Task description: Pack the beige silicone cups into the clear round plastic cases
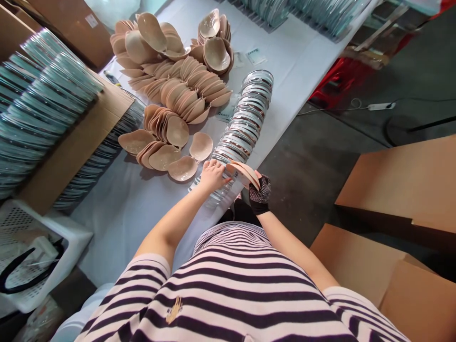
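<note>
Pinching the beige cups (243, 173) between gloved right hand (260, 192) and bare left hand (213, 175), a nudge might topple the clear shell row (242, 123) mid-frame.

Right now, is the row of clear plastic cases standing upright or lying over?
Lying over: the clear cases lean on each other in a slanted row along the table edge.

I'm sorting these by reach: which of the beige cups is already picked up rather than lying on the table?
The beige moulded cup pair at the near end of the row of clear plastic shells. The bare left hand and black-gloved right hand hold it; the other beige cups lie in piles.
</note>
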The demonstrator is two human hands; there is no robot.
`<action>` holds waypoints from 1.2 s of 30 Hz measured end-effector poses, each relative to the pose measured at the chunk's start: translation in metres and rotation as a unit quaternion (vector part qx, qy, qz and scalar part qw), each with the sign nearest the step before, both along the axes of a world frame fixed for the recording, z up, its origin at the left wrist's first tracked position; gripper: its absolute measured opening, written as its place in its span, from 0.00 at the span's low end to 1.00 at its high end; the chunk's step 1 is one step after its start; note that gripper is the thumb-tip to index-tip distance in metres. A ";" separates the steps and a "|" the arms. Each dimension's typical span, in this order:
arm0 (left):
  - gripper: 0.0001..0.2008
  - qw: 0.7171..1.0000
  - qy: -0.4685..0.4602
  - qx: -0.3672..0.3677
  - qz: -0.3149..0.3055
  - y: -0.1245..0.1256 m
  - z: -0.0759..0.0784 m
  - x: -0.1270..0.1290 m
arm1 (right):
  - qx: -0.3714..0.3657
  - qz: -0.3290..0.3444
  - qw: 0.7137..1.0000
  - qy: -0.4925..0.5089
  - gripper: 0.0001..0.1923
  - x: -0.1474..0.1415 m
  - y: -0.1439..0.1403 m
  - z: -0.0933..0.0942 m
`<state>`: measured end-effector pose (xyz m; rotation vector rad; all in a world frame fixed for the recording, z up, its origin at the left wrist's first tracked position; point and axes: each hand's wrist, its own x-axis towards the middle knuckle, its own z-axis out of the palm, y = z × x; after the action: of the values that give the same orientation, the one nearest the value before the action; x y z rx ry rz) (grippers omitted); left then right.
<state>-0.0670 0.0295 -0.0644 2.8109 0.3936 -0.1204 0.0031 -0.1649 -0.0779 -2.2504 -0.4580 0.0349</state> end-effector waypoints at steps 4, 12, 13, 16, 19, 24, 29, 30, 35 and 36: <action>0.15 1.000 0.005 -0.023 -0.014 0.008 -0.004 0.003 | -0.068 0.077 0.995 -0.004 0.26 -0.006 -0.006 0.002; 0.03 0.993 0.011 -0.103 -0.061 0.030 -0.010 0.010 | -0.174 0.185 0.967 0.003 0.27 -0.019 -0.023 -0.014; 0.04 0.990 0.005 -0.126 -0.063 0.031 -0.011 0.010 | -0.163 0.171 0.972 0.003 0.28 -0.019 -0.023 -0.016; 0.08 0.976 -0.022 -0.206 -0.068 0.033 -0.012 0.011 | -0.131 0.130 0.983 0.002 0.28 -0.019 -0.020 -0.019; 0.07 0.967 -0.041 -0.243 -0.070 0.034 -0.013 0.011 | -0.149 0.144 0.978 0.003 0.27 -0.019 -0.018 -0.017; 0.07 0.970 -0.058 -0.216 -0.095 0.031 -0.011 0.005 | -0.204 0.189 0.961 -0.014 0.27 -0.016 -0.022 -0.012; 0.13 0.989 -0.043 -0.113 -0.083 0.028 -0.009 -0.005 | -0.253 0.218 0.942 -0.022 0.29 -0.008 -0.022 -0.009; 0.14 0.990 -0.036 -0.104 -0.085 0.030 -0.009 -0.006 | -0.258 0.223 0.940 -0.023 0.29 -0.007 -0.021 -0.008; 0.10 0.984 -0.035 -0.154 -0.087 0.044 -0.019 -0.006 | -0.278 0.232 0.931 -0.037 0.29 -0.004 -0.013 0.003; 0.09 0.984 -0.044 -0.156 -0.074 0.045 -0.021 -0.006 | -0.284 0.240 0.928 -0.036 0.29 -0.005 -0.012 0.006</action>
<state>-0.0728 0.0746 -0.0853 2.5205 0.1305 -0.0817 -0.0017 -0.1766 -0.0721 -2.6406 -1.1546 0.3830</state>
